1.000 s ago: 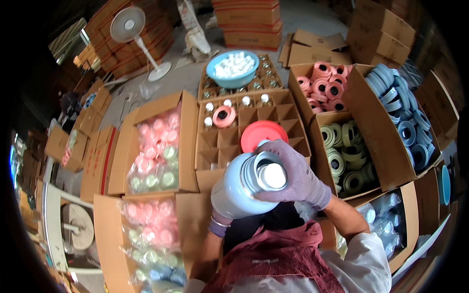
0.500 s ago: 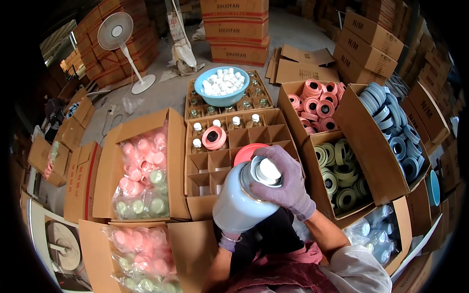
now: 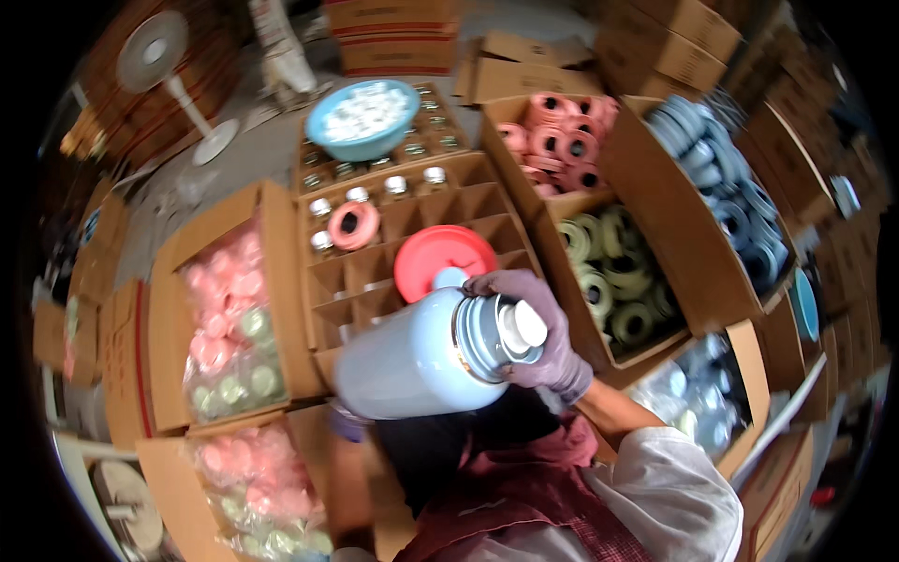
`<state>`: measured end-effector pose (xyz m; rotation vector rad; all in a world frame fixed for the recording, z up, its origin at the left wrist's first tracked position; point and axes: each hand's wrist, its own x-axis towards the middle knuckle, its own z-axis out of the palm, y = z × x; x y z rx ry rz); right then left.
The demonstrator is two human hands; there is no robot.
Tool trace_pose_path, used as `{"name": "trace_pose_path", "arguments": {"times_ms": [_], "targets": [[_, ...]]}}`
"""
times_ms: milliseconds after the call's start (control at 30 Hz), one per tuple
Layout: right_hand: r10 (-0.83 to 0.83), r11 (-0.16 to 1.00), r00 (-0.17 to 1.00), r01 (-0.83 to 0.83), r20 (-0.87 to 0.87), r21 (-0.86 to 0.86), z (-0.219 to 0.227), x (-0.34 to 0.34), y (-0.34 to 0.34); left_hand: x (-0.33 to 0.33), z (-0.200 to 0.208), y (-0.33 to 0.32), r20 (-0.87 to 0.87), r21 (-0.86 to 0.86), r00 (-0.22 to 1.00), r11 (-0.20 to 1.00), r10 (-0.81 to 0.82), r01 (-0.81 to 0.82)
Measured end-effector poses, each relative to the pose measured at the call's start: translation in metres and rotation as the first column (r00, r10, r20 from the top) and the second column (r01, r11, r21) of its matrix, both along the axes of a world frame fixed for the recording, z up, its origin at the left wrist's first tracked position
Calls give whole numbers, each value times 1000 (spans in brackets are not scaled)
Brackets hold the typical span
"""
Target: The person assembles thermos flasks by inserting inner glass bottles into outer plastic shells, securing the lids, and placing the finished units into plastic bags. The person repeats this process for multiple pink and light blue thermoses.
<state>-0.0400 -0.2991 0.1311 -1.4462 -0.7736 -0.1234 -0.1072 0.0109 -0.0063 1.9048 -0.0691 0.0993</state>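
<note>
A large pale blue vacuum flask point(image 3: 403, 361) lies tilted across the front of my body, its neck toward the right. In its mouth is a white stopper point(image 3: 524, 328). My right hand point(image 3: 538, 323), in a greyish purple glove, is closed around the neck and collar. My left hand point(image 3: 349, 421) is at the flask's base; its fingers are behind the flask and only a blurred purple glove edge shows. Just beyond the neck, a red round dish point(image 3: 440, 258) rests on the divided carton point(image 3: 337, 276), with a small pale blue piece before it.
Silver-topped bottles and a pink ring point(image 3: 354, 225) sit in the divided carton. Behind is a blue basin point(image 3: 363, 150) of white stoppers. Cartons of pink point(image 3: 562, 145), green point(image 3: 613, 239) and blue rings point(image 3: 716, 169) stand right; bagged pink and green caps point(image 3: 229, 318) lie left.
The flask has tipped closer to horizontal, its base swinging left and its neck turning right. Both hands moved with it. The whole view has shifted, and the red dish is more exposed.
</note>
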Motion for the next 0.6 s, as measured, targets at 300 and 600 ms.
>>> {"name": "trace_pose_path", "arguments": {"times_ms": [300,600], "targets": [[133,673,869,-432,-477,-600,-101,-125,-65,58,180,-108,-378,819,852,299,-363,491],[-766,178,497,774,409,-607,39,87,-429,15,104,-107,-403,702,812,426,-423,570]]}}
